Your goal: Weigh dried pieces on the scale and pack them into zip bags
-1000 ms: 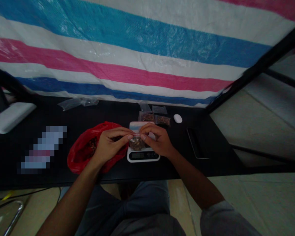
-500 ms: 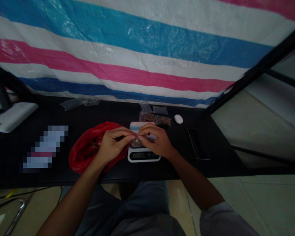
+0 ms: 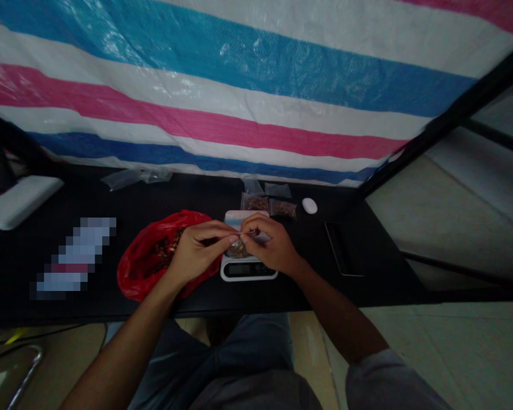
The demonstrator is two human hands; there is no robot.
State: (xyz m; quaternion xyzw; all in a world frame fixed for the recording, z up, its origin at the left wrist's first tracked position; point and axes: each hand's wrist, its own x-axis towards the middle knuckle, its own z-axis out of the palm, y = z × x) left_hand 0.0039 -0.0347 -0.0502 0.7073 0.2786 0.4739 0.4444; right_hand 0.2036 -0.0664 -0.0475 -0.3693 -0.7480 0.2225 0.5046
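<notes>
My left hand (image 3: 194, 250) and my right hand (image 3: 269, 245) meet above a white digital kitchen scale (image 3: 248, 270), their fingertips pinching the top edge of a small clear plastic bag (image 3: 237, 249). The bag holds brown pieces and sits low over the scale's platform. Just left of my left hand lies a crumpled red plastic bag (image 3: 141, 273) with similar brown pieces inside. My left wrist partly covers that bag. Behind the scale are two small filled bags (image 3: 255, 201) (image 3: 283, 208).
Flat clear plastic bags (image 3: 135, 178) lie at the back of the black table (image 3: 89, 196). A white computer mouse (image 3: 309, 205) sits to the right, and a white device (image 3: 19, 202) lies far left. A striped tarp (image 3: 239, 102) hangs behind the table.
Both hands remain pinched on the bag's top edge above the scale. The fingers have shifted only slightly, and more of the bag shows than half a second ago.
</notes>
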